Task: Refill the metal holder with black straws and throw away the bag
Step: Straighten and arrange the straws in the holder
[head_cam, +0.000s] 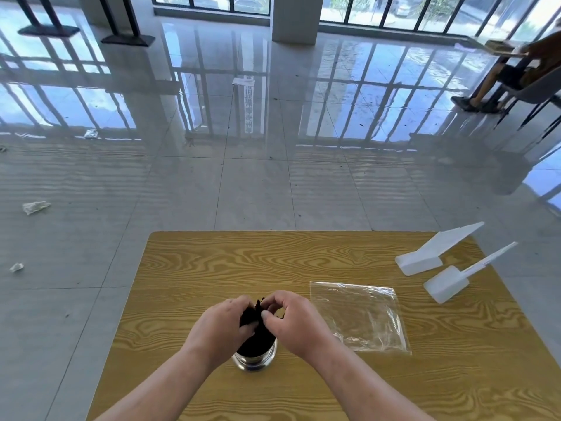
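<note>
Left of the metal holder [254, 358] the table [188, 268] lies bare. Right of it sits the empty bag [359, 317]; beyond, two white scoops [437, 253].

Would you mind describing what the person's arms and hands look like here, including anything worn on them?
Both forearms are bare as far as the view reaches, with no sleeves showing. The left hand and right hand wear no gloves, and no watch, bracelet or ring shows on either.

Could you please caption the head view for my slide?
Both hands bunch black straws in the metal holder; empty bag beside.
</note>
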Action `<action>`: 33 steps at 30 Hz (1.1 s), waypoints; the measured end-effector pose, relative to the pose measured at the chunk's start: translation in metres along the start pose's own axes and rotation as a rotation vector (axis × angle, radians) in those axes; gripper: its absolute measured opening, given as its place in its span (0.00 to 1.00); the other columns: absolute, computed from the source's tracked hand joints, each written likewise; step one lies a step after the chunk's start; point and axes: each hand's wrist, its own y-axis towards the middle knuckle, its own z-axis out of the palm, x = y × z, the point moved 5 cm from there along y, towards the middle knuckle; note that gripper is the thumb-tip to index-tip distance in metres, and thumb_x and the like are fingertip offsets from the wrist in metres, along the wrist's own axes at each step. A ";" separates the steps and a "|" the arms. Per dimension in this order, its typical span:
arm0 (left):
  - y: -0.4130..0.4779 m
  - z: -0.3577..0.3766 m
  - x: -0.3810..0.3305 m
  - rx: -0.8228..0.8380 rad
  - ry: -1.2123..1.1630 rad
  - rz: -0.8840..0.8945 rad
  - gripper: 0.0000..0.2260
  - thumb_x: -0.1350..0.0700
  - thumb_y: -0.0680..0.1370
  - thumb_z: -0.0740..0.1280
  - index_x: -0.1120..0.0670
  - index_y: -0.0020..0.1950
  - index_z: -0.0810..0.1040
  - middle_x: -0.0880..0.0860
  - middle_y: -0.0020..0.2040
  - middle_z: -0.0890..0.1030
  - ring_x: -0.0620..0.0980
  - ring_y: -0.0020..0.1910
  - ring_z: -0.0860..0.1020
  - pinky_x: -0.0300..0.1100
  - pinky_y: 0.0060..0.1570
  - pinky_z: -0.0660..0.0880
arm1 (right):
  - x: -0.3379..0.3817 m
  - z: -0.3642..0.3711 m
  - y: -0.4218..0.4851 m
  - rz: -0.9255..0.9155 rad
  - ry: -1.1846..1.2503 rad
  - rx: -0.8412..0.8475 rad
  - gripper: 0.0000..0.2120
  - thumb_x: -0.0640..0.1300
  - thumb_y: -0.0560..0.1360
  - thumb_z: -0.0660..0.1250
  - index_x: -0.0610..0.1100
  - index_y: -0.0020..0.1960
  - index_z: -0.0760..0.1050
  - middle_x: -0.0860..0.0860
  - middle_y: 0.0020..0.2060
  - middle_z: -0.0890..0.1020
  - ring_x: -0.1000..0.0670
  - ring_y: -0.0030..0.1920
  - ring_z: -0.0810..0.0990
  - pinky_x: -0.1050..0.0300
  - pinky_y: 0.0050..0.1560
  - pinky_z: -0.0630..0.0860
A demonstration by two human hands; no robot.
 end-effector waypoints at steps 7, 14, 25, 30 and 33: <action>0.003 -0.014 -0.011 -0.021 0.050 0.055 0.05 0.47 0.80 0.70 0.46 0.46 0.80 0.40 0.41 0.81 0.40 0.42 0.79 0.34 0.40 0.73 | 0.003 -0.005 -0.004 0.005 -0.074 -0.027 0.08 0.60 0.75 0.66 0.62 0.51 0.79 0.62 0.44 0.84 0.67 0.43 0.79 0.63 0.39 0.77; 0.000 -0.033 -0.018 -0.042 0.058 0.088 0.04 0.46 0.78 0.72 0.43 0.44 0.80 0.38 0.40 0.81 0.37 0.41 0.78 0.31 0.38 0.72 | 0.007 -0.008 -0.008 -0.008 -0.091 -0.050 0.07 0.59 0.76 0.66 0.61 0.52 0.79 0.61 0.44 0.83 0.64 0.45 0.80 0.58 0.43 0.80; -0.001 -0.086 -0.050 -0.088 0.028 0.150 0.05 0.48 0.75 0.76 0.45 0.42 0.84 0.39 0.36 0.83 0.37 0.37 0.81 0.31 0.34 0.73 | 0.025 -0.020 -0.011 -0.013 -0.062 -0.077 0.04 0.54 0.79 0.67 0.60 0.53 0.79 0.58 0.44 0.84 0.59 0.40 0.82 0.58 0.42 0.83; -0.002 -0.120 -0.061 -0.089 -0.039 0.151 0.05 0.50 0.74 0.78 0.44 0.39 0.84 0.33 0.37 0.83 0.36 0.33 0.80 0.31 0.31 0.72 | 0.028 -0.019 -0.013 -0.016 -0.047 -0.063 0.03 0.52 0.81 0.68 0.59 0.51 0.80 0.57 0.43 0.85 0.55 0.42 0.85 0.51 0.46 0.86; -0.003 -0.135 -0.061 -0.120 -0.075 0.157 0.06 0.51 0.74 0.78 0.44 0.38 0.84 0.35 0.35 0.84 0.36 0.30 0.79 0.31 0.29 0.72 | 0.027 -0.019 -0.015 -0.007 -0.037 -0.068 0.04 0.51 0.81 0.68 0.57 0.49 0.80 0.55 0.41 0.85 0.51 0.42 0.84 0.49 0.45 0.85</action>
